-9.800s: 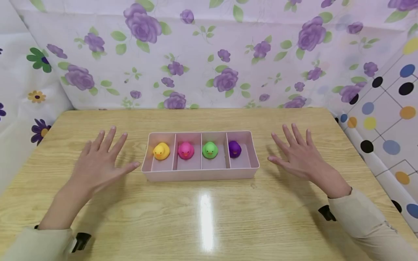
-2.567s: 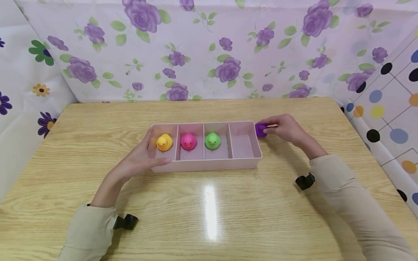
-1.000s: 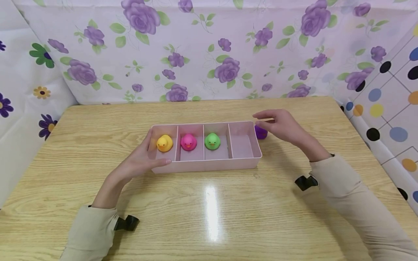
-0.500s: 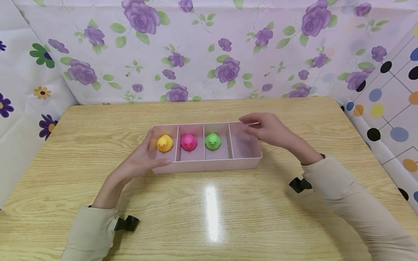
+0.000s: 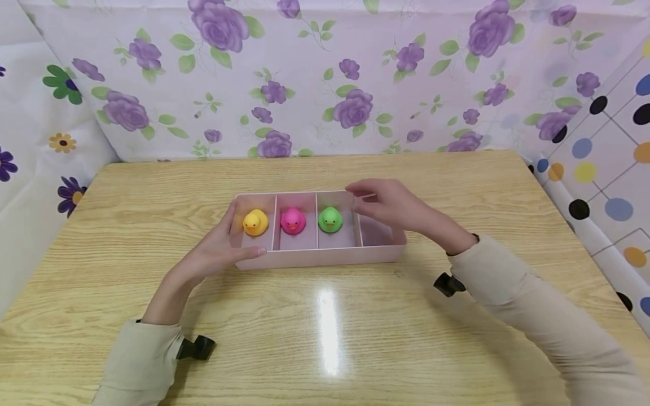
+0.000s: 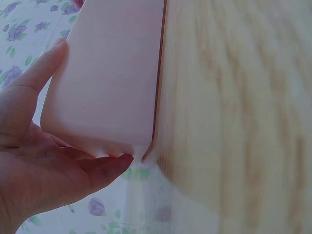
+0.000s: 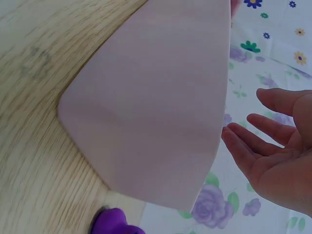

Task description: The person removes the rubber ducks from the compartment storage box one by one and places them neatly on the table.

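Observation:
A pale pink box [image 5: 320,259] with a row of compartments lies on the table. Its left end is gripped by my left hand [image 5: 215,248], thumb along the front wall and fingers around the end. A yellow rubber duck [image 5: 255,223], a pink duck [image 5: 293,221] and a green duck [image 5: 330,220] each occupy a compartment. Above the rightmost compartment hovers my right hand [image 5: 393,204], fingers loosely bent and holding nothing, fingertips near the green duck's compartment. The right wrist view shows a purple duck [image 7: 113,223] on the table beside the box's right end; the hand hides it in the head view.
The wooden table [image 5: 254,338] extends around the box, with a glare streak in front. A flowered cloth [image 5: 304,73] hangs behind it. Patterned sheets stand at the left and right sides.
The purple duck has gone from the rightmost compartment to the table at the right. My right hand has released it and moved left over the box. My left hand has stayed at the box's left end lately.

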Action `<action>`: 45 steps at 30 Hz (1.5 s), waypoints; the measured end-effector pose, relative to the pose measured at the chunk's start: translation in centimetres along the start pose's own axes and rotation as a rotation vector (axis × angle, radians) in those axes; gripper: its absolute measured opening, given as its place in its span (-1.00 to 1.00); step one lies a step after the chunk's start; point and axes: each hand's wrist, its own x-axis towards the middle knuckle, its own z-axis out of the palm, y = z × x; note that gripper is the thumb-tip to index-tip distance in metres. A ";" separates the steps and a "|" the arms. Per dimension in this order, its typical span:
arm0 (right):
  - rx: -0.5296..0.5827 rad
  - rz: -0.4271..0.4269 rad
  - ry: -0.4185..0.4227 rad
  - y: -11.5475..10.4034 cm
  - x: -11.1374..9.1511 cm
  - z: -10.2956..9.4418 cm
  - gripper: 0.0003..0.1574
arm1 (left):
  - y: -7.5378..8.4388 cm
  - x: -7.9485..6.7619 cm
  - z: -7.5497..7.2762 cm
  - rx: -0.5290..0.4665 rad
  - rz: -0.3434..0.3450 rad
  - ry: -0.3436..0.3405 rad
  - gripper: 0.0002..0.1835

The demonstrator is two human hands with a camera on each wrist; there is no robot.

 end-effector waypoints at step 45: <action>-0.282 -0.044 -0.190 -0.9 5.1 3.9 -0.84 | 0.0 0.0 -0.2 -0.011 -0.005 0.007 0.36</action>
